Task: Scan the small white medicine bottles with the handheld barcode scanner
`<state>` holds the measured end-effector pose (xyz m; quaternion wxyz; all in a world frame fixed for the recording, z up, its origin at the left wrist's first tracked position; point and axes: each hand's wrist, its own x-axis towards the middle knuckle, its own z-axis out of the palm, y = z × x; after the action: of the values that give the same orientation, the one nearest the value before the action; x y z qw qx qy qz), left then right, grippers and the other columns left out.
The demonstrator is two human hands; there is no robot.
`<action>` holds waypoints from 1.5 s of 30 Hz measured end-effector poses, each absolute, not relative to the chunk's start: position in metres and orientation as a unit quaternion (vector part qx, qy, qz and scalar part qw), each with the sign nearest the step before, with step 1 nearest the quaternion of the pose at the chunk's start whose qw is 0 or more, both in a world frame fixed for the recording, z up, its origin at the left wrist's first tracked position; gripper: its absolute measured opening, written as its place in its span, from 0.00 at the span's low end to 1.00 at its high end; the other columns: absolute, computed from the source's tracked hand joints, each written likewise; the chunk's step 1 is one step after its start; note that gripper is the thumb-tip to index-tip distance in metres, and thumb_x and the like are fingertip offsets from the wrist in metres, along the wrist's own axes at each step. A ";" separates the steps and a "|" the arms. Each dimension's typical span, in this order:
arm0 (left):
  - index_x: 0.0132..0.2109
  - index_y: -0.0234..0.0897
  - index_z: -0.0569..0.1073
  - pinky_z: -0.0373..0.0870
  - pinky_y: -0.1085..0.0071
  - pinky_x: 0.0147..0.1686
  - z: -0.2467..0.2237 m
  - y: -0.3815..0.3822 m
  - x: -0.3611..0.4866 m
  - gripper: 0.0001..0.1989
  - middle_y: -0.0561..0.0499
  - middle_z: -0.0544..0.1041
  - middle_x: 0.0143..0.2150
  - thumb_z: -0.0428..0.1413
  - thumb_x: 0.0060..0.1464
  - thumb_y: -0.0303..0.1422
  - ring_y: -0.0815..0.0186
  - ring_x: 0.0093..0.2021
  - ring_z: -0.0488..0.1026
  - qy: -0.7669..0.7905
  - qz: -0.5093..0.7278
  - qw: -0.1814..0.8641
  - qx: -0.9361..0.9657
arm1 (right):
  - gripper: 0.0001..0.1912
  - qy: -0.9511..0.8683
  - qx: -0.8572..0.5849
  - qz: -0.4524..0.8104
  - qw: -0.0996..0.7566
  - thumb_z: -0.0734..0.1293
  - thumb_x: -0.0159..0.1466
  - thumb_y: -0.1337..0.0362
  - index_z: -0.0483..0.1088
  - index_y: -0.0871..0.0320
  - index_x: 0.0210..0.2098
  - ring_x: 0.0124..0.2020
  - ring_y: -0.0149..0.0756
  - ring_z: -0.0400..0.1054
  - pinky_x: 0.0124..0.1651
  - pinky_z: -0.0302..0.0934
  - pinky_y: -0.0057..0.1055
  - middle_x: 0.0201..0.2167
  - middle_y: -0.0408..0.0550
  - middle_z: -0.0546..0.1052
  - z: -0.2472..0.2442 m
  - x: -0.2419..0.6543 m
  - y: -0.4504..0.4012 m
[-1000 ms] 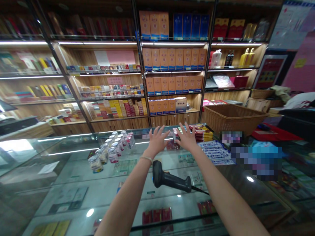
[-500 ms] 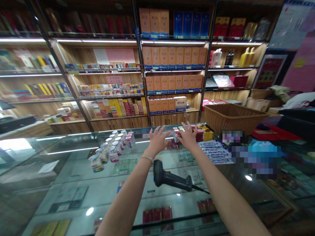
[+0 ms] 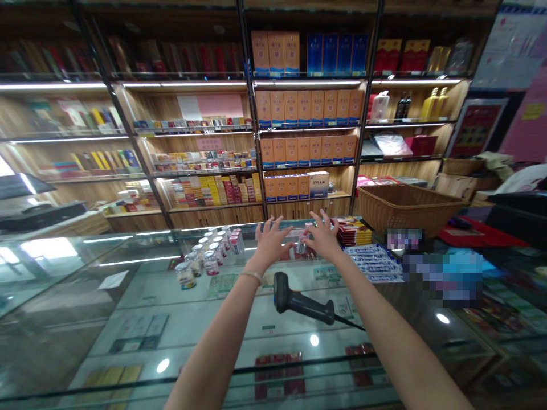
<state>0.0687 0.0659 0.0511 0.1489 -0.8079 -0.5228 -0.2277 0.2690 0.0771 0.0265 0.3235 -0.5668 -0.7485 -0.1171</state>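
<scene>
My left hand point(image 3: 271, 245) is over the far part of the glass counter, fingers spread, holding nothing. To its right my right hand point(image 3: 322, 238) has its fingers apart, beside a small clear container point(image 3: 301, 244) near its thumb; whether they touch is unclear. Rows of small jars point(image 3: 211, 262) stand on the glass left of my left hand. A black handheld scanner point(image 3: 303, 303) lies between my forearms, its cable running right. Red and yellow packets point(image 3: 355, 230) are stacked just right of my right hand, with blue and white packs point(image 3: 371, 263) in front of them.
A wicker basket point(image 3: 405, 208) stands on the counter at the right, near a red mat point(image 3: 478, 232). Shelves with orange boxes point(image 3: 307, 108) line the back wall. The glass counter point(image 3: 213, 336) shows goods beneath it. A blurred-out patch covers items at the right.
The view has shifted, so the shelves and jars appear further right. My right hand has moved slightly left relative to the packets, and the clear container shows more beside its thumb.
</scene>
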 end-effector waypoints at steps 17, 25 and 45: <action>0.51 0.54 0.81 0.47 0.37 0.69 0.024 0.025 0.025 0.14 0.49 0.64 0.72 0.61 0.58 0.44 0.46 0.71 0.56 -0.573 -0.285 0.124 -0.758 | 0.16 -0.745 -0.541 -0.063 0.386 0.64 0.68 0.48 0.79 0.49 0.38 0.75 0.54 0.40 0.68 0.34 0.67 0.71 0.48 0.60 0.021 0.237 0.057; 0.45 0.54 0.83 0.43 0.35 0.69 0.028 0.015 0.022 0.10 0.50 0.64 0.72 0.64 0.55 0.45 0.44 0.72 0.54 -0.568 -0.283 0.107 -0.765 | 0.15 -0.730 -0.541 -0.022 0.417 0.66 0.67 0.48 0.79 0.49 0.39 0.74 0.54 0.41 0.69 0.35 0.65 0.71 0.47 0.61 0.030 0.230 0.041; 0.43 0.47 0.80 0.37 0.35 0.71 0.027 0.013 0.017 0.08 0.49 0.62 0.73 0.63 0.57 0.39 0.47 0.72 0.54 -0.525 -0.339 0.182 -0.759 | 0.11 -0.771 -0.502 -0.104 0.378 0.65 0.68 0.54 0.76 0.50 0.44 0.75 0.55 0.39 0.69 0.34 0.65 0.73 0.50 0.56 0.012 0.245 0.038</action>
<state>0.0170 0.0133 0.0273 0.1818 -0.7591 -0.5252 -0.3388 0.2451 0.0383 0.0115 0.3776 -0.5017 -0.7713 -0.1040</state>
